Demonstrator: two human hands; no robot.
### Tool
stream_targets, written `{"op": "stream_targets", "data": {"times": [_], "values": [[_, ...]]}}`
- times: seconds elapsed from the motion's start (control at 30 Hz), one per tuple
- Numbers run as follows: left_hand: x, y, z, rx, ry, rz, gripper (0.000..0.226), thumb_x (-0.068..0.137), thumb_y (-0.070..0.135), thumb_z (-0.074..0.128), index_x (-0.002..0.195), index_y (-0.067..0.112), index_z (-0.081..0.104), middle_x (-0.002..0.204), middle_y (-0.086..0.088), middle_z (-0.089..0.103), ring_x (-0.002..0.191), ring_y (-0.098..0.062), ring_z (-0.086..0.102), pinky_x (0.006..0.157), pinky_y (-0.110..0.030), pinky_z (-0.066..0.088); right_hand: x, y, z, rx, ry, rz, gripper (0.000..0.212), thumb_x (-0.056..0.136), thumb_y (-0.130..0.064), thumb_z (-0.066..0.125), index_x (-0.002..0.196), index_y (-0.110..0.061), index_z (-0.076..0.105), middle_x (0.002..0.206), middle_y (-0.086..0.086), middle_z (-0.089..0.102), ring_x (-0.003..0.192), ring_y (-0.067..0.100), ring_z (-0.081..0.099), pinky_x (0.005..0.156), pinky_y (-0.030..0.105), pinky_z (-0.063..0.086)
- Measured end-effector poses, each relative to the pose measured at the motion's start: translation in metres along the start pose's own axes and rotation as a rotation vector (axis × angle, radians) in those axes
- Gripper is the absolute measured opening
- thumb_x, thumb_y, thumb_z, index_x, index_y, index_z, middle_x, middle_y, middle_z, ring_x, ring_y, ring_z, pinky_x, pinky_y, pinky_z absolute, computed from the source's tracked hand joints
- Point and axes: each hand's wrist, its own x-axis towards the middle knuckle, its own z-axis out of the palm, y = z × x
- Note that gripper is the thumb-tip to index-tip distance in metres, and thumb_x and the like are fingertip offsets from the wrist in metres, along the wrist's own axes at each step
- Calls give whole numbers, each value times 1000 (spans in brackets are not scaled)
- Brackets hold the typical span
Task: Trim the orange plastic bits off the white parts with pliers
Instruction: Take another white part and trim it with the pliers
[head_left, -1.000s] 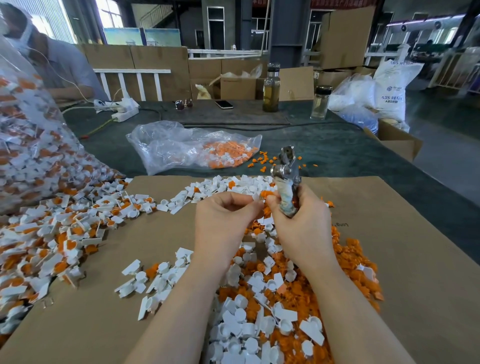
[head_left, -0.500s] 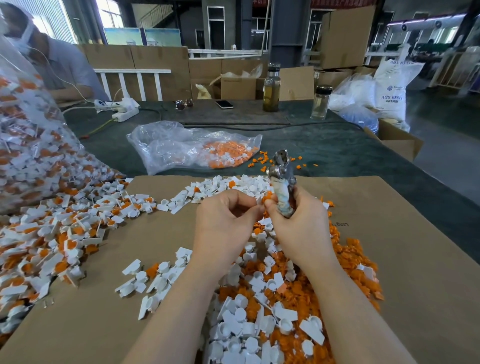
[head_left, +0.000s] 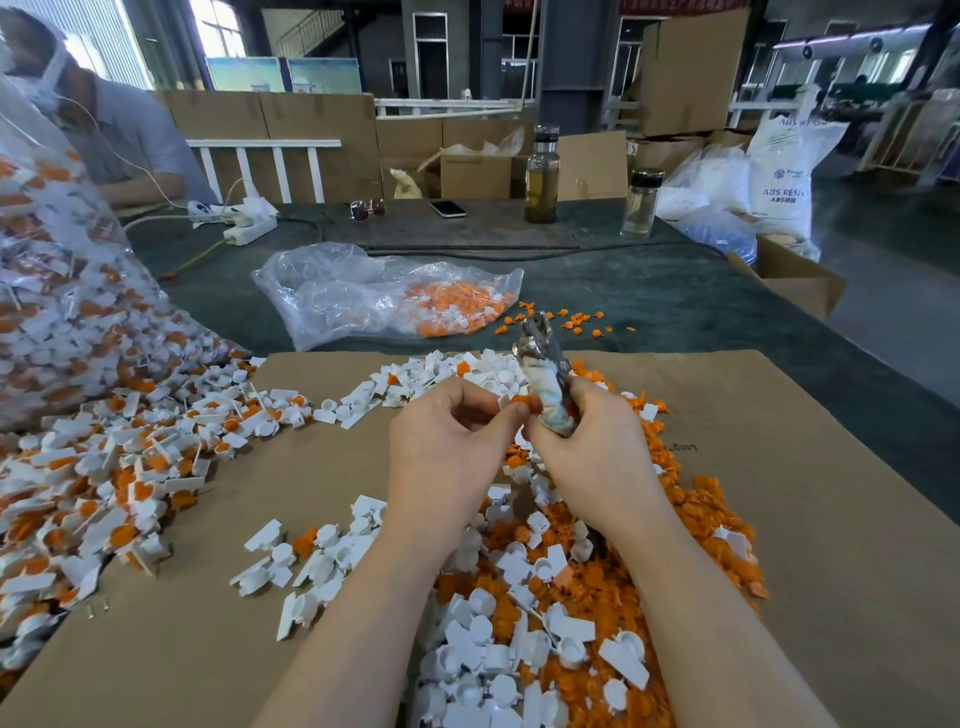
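Pinching a small white part (head_left: 505, 401) with its orange bit (head_left: 521, 399) at the fingertips of the left hand (head_left: 451, 441), just above the cardboard sheet (head_left: 779, 467). Right hand (head_left: 592, 441) curled round the wrapped handles of the pliers (head_left: 543, 374), nose pointing up and away, thumb touching the part too. Judged as lining up, no cut yet; next, bringing the nose down onto the orange bit, right at its joint with the white. Below the wrists, a heap of trimmed white pieces (head_left: 509, 649) and orange scraps (head_left: 696, 525); to the left, an untrimmed pile (head_left: 104, 467). Compared with a second earlier: pliers tipped further left, part more exposed between the hands.
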Motion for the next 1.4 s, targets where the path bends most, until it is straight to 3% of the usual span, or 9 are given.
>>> {"op": "stream_targets", "data": {"times": [0.13, 0.23, 0.3, 0.43, 0.67, 0.77, 0.87, 1.07, 1.4], "values": [[1, -2, -1, 40, 12, 5, 16, 85, 35, 77, 75, 29, 65, 70, 8, 71, 67, -6, 65, 53, -13, 48, 0, 1, -3, 75, -79, 55, 10, 86, -23, 66, 93, -28, 60, 82, -9, 64, 72, 9, 61, 63, 30, 53], [2, -2, -3, -97, 1, 0, 12, 88, 25, 75, 79, 23, 66, 75, 1, 73, 73, -12, 69, 64, -21, 56, 0, 1, -8, 126, -158, 72, 13, 86, -23, 67, 97, -28, 61, 87, -9, 65, 80, 7, 63, 75, 35, 56], [2, -2, -6, -198, -15, -11, 11, 89, 20, 73, 81, 18, 66, 77, -1, 74, 76, -15, 72, 72, -28, 57, -1, 0, -11, 140, -205, 69, 12, 86, -24, 67, 96, -28, 61, 85, -9, 65, 78, 7, 63, 74, 34, 55], [3, -1, -11, -343, -27, -15, 8, 91, 13, 70, 84, 14, 66, 73, 5, 73, 76, -13, 72, 76, -28, 57, -3, -1, -14, 195, -271, 68, 9, 87, -24, 68, 91, -28, 61, 84, -6, 65, 77, 9, 64, 73, 33, 55], [2, -2, -7, -225, -13, 30, 11, 87, 17, 75, 80, 16, 66, 78, -5, 73, 79, -23, 72, 77, -38, 60, -4, -8, -5, 219, 3, -39, 8, 90, -30, 64, 84, -32, 59, 72, -10, 64, 72, 2, 61, 60, 12, 46], [0, -3, -2, -142, -2, 57, 16, 86, 21, 77, 76, 23, 65, 73, -1, 71, 75, -20, 69, 66, -27, 57, -4, -8, -4, 203, 51, -46, 8, 90, -29, 66, 85, -31, 59, 71, -14, 62, 72, -3, 60, 59, 7, 43], [-1, -5, 1, -101, 20, 97, 19, 87, 22, 76, 73, 27, 63, 70, 4, 69, 70, -17, 66, 60, -24, 54, -3, -7, -3, 172, 39, -17, 8, 90, -30, 66, 87, -30, 59, 72, -14, 61, 70, -4, 59, 56, 7, 42], [-2, -7, 4, -47, 48, 131, 20, 87, 26, 76, 73, 31, 62, 71, 11, 68, 72, -13, 68, 68, -39, 59, -3, -8, -3, 186, 42, 40, 16, 91, -34, 65, 79, -34, 55, 71, -7, 64, 68, 2, 61, 52, 11, 44], [-2, -6, 1, -91, 31, 125, 16, 90, 23, 72, 78, 27, 62, 75, 5, 71, 72, -13, 67, 66, -29, 56, -2, -8, -6, 243, -42, 57, 10, 90, -31, 65, 83, -30, 59, 75, -7, 64, 70, 6, 61, 59, 18, 47]]}}
